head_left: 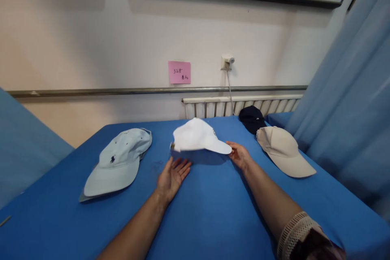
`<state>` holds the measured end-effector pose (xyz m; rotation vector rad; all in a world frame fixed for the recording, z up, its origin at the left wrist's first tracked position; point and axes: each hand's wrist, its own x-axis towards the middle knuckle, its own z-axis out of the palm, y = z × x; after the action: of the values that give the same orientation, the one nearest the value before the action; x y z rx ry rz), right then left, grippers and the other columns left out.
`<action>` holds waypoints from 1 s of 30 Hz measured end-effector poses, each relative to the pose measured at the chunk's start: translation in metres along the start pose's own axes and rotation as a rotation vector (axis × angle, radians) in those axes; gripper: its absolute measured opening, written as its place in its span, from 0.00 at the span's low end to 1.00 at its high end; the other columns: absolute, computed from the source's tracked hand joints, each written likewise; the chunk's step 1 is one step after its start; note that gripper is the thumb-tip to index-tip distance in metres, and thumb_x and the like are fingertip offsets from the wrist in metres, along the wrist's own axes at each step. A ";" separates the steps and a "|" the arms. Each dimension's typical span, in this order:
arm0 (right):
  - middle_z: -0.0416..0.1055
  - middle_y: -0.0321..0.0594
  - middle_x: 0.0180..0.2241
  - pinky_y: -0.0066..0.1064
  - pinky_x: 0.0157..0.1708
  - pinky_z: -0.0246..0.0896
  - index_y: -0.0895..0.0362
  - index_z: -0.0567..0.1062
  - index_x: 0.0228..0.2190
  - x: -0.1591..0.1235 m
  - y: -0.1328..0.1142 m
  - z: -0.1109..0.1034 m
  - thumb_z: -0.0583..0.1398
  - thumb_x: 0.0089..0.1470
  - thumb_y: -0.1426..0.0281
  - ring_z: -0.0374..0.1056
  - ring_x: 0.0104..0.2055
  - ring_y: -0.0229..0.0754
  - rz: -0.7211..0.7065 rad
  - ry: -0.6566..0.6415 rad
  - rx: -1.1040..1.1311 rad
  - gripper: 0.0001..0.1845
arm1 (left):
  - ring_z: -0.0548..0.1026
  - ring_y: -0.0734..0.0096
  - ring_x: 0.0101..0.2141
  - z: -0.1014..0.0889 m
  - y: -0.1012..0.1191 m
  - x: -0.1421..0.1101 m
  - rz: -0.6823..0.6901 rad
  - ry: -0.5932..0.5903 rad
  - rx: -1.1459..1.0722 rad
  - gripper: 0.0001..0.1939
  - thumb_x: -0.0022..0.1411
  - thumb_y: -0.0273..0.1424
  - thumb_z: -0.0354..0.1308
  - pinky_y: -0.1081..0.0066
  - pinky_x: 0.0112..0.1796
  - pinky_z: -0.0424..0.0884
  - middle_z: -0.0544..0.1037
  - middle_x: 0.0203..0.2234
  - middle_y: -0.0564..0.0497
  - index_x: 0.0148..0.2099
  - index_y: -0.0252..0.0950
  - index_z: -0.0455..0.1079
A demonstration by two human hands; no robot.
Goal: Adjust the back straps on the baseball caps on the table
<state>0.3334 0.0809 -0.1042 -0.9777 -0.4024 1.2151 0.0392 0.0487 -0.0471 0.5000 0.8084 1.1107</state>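
A white baseball cap [195, 135] hangs a little above the blue-covered table, its brim pointing right. My right hand [239, 155] pinches the tip of that brim between thumb and fingers. Just below the cap's back strap, my left hand [173, 176] is palm up with its fingers spread, holding nothing. To the left lies a light blue cap [118, 162] with a small dark emblem, apparently on top of another cap. On the right a beige cap [282, 150] rests with its brim toward me, and a navy cap [252, 119] sits behind it.
The blue table cover [210, 219] runs back to the wall, where a white radiator [210, 109] and a metal rail [122, 91] stand. A cord drops from a wall socket [226, 63]. Blue curtains [350, 118] hang at both sides. A pink note [179, 72] is on the wall.
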 end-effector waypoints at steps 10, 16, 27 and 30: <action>0.73 0.42 0.44 0.38 0.51 0.62 0.52 0.75 0.40 -0.075 -0.011 0.025 0.63 0.46 0.72 0.66 0.51 0.46 -0.478 0.182 -0.247 0.16 | 0.77 0.70 0.21 0.003 -0.001 -0.007 -0.152 0.043 -0.150 0.16 0.59 0.16 0.49 0.76 0.22 0.75 0.79 0.25 0.49 0.48 0.30 0.69; 0.66 0.48 0.56 0.46 0.54 0.56 0.54 0.65 0.57 -0.161 0.022 0.068 0.61 0.51 0.74 0.62 0.56 0.52 -1.065 -0.843 -1.259 0.30 | 0.81 0.59 0.32 0.010 0.006 -0.006 -0.211 0.012 -0.179 0.23 0.61 0.19 0.44 0.65 0.29 0.79 0.81 0.36 0.41 0.58 0.28 0.64; 0.72 0.46 0.39 0.42 0.46 0.54 0.58 0.72 0.38 -0.134 0.034 0.068 0.58 0.55 0.74 0.64 0.43 0.49 -1.123 -0.506 -1.474 0.07 | 0.75 0.74 0.36 0.003 0.011 -0.026 0.389 0.201 0.236 0.20 0.53 0.18 0.62 0.79 0.39 0.70 0.77 0.37 0.54 0.47 0.41 0.72; 0.72 0.46 0.38 0.41 0.46 0.54 0.58 0.71 0.37 -0.134 0.033 0.064 0.57 0.54 0.75 0.64 0.43 0.49 -1.146 -0.480 -1.407 0.07 | 0.72 0.65 0.42 0.011 0.007 -0.042 0.716 -0.001 0.801 0.14 0.52 0.24 0.66 0.73 0.48 0.67 0.76 0.41 0.50 0.42 0.42 0.76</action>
<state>0.2213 -0.0141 -0.0646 -1.2195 -2.0311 -0.0984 0.0344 0.0129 -0.0219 1.5484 1.1049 1.4013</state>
